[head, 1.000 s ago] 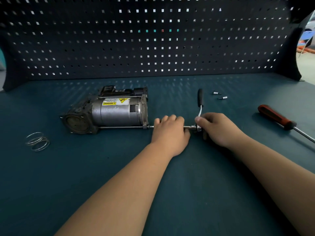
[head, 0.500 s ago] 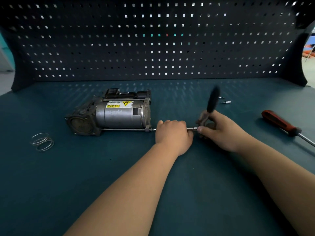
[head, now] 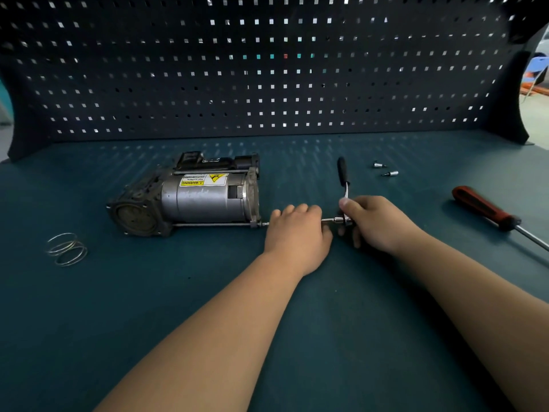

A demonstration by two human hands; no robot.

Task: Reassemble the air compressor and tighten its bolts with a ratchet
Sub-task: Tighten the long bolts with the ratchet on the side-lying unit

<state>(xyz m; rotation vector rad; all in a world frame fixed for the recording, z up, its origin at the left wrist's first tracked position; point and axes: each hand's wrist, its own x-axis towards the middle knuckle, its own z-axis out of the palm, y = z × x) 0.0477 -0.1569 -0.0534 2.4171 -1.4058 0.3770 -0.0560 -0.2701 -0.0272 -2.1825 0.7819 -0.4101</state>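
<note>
Air compressor (head: 190,197) lies at my 10 o'clock; my left hand (head: 297,230) curls round the extension bar (head: 330,220) at its 3 o'clock; my right hand (head: 377,221) grips the ratchet (head: 343,173), handle pointing 12 o'clock.

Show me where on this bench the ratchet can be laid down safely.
Widest bare mat: near left, in front of the compressor and coil spring. Also free: the strip between pegboard and compressor, and the patch between right hand and screwdriver, nearer than the two bits. Crowded: where the left hand grips the extension bar and the right holds the ratchet.
</note>
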